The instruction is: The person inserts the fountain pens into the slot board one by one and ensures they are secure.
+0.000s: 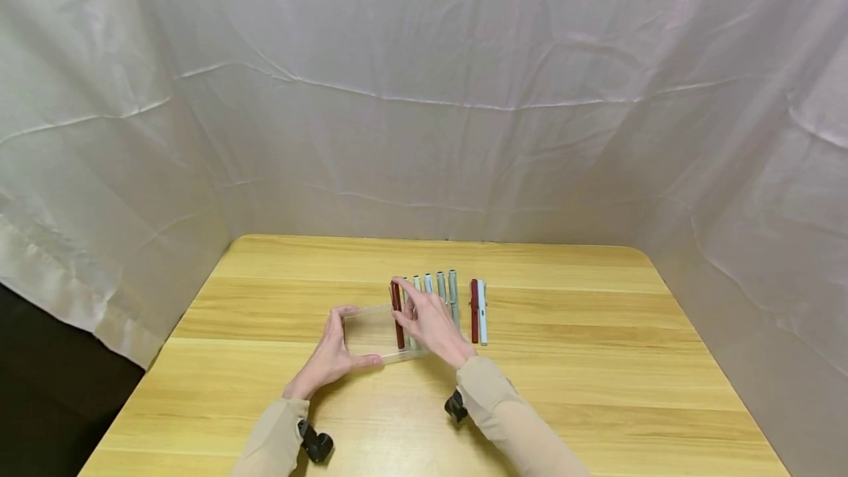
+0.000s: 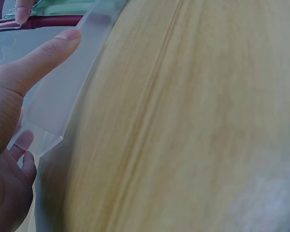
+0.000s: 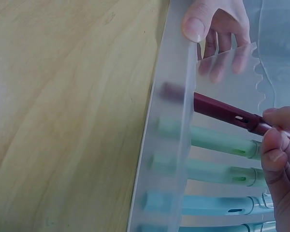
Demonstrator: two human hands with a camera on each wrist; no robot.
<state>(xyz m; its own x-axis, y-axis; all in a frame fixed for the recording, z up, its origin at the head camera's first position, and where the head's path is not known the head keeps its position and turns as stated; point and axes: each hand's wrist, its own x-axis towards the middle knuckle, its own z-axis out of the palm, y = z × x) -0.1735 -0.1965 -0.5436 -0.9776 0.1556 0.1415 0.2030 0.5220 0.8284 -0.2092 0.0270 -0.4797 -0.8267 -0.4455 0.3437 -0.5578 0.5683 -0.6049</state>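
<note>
Sleeves [image 1: 268, 439]: beige, reaching in over the table's near side, a black wrist camera [image 1: 316, 444] strapped by each cuff.
Left hand [image 1: 334, 352]: spread wide around the left end of a clear pen tray [image 2: 58, 104], thumb on the near wall, fingers at the far corner, gripping it.
Right hand [image 1: 433, 321]: nearly closed, thumb and fingertips pinching a dark red pen [image 1: 400, 326] by its cap end.
Dark red pen: slightly slanted, tail end inside the near wall; whether it touches the tray floor, I cannot tell.
Pen row: pale green [image 3: 215, 169], light blue [image 1: 428, 283] and grey-green pens [image 1: 453, 293], right of it.
Wooden table [image 1: 596, 359]: another red pen [image 1: 474, 315] beside a whitish-blue pen [image 1: 482, 319], right of the tray.
</note>
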